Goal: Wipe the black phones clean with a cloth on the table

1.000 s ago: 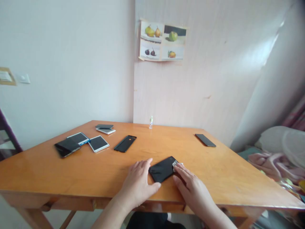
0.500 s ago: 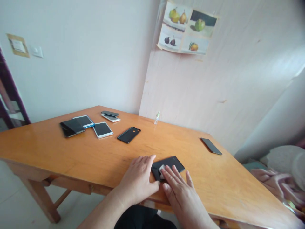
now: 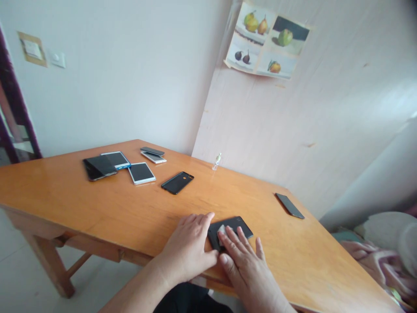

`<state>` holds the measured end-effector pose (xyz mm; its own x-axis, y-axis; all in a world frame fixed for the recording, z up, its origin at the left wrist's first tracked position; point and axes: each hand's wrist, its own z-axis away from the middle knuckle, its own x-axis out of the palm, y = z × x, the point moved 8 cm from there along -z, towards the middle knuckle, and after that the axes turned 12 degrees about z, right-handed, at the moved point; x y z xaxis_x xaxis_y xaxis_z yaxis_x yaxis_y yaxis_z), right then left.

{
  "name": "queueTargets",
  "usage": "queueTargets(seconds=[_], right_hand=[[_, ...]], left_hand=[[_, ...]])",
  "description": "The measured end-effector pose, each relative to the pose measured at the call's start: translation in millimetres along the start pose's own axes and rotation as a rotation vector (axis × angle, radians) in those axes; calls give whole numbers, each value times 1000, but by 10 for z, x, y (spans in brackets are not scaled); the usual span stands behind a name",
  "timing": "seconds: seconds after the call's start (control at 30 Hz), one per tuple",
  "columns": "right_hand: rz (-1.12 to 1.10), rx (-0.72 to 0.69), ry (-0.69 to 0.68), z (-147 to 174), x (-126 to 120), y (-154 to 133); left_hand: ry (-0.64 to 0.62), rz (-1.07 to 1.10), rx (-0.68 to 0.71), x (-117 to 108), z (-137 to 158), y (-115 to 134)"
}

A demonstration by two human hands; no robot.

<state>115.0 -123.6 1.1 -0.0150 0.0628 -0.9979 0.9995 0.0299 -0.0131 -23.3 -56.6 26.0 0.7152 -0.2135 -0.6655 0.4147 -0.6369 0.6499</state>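
A black smartphone [image 3: 239,223] lies face down on the wooden table near its front edge. My left hand [image 3: 187,243] braces the phone's left end, thumb at the near side and index finger at the far side. Over the back of the phone, my right hand [image 3: 244,256] presses a small white wipe [image 3: 222,229] with its fingertips, the fingers stretched and slightly apart. Part of the wipe and the phone's near edge are hidden under the hands.
Farther back lies a black phone case [image 3: 177,182]. Several phones, among them a white phone [image 3: 142,172] and a black phone [image 3: 99,168], lie at the left. A small clear bottle [image 3: 216,161] stands by the wall. Another dark phone [image 3: 289,205] rests near the right edge.
The view has tilted slightly. My right hand and the wipe have shifted only a little on the phone's back; my left hand keeps its place at the phone's left end.
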Motion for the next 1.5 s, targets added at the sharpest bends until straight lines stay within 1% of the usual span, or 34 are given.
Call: queueTargets(seconds=[0.1, 0.17, 0.23, 0.33, 0.37, 0.4, 0.43, 0.47, 0.57, 0.63, 0.7, 0.8, 0.87, 0.9, 0.93, 0.97, 1.07, 1.13, 1.17, 1.23, 1.33, 1.37, 1.4, 1.43, 1.5], right_hand=[[44, 198, 34, -70, 3, 393], [73, 243, 60, -92, 7, 472], [76, 174, 82, -98, 8, 326], [26, -38, 52, -77, 39, -70], [10, -89, 36, -72, 48, -154], [1, -109, 27, -75, 50, -179], [-2, -93, 31, -90, 43, -141], [2, -47, 43, -113, 31, -48], [30, 157, 91, -177, 0, 333], [45, 223, 105, -195, -3, 438], [35, 180, 94, -200, 7, 319], [-31, -17, 45, -184, 9, -110], [-70, -114, 25, -186, -22, -308], [-78, -119, 21, -205, -38, -322], [-77, -98, 17, -238, -48, -277], [-68, -54, 15, -280, -50, -182], [-17, 122, 31, -406, -29, 226], [24, 211, 52, -446, -16, 401], [38, 230, 61, -447, -13, 416], [36, 197, 68, -417, -13, 289], [-31, 4, 32, -335, -9, -110], [-53, -55, 16, -314, -9, -209], [-66, -86, 7, -305, -11, -251], [-68, -83, 5, -314, -13, -227], [-41, 22, 21, -371, -15, -4]], left_hand=[[-7, -7, 9, 2, -6, 16], [-2, 0, -3, -4, -8, 10], [7, 19, -19, -11, -6, -6], [-5, 46, -41, -4, 0, -37], [-10, 51, -47, -1, 1, -45], [-14, 54, -50, 1, 1, -50], [-14, 55, -49, -1, 1, -50], [-10, 54, -46, -5, -1, -47], [-2, 50, -29, -10, -4, -28], [-1, 43, -30, -10, -4, -26], [-2, 39, -35, -9, -3, -27], [-5, 52, -53, -10, -4, -40], [-1, 59, -60, -12, -5, -49], [4, 60, -60, -14, -6, -52], [6, 59, -55, -13, -6, -51], [9, 57, -49, -13, -7, -50], [15, 44, -41, -8, -4, -50], [16, 40, -45, -6, -1, -50], [14, 42, -48, -5, 0, -48], [13, 53, -59, -9, 1, -45], [9, 57, -91, -18, 0, -53], [5, 55, -99, -19, -1, -57], [-1, 54, -104, -16, -2, -59], [-3, 52, -105, -15, -4, -59], [2, 48, -96, -16, -8, -53]])
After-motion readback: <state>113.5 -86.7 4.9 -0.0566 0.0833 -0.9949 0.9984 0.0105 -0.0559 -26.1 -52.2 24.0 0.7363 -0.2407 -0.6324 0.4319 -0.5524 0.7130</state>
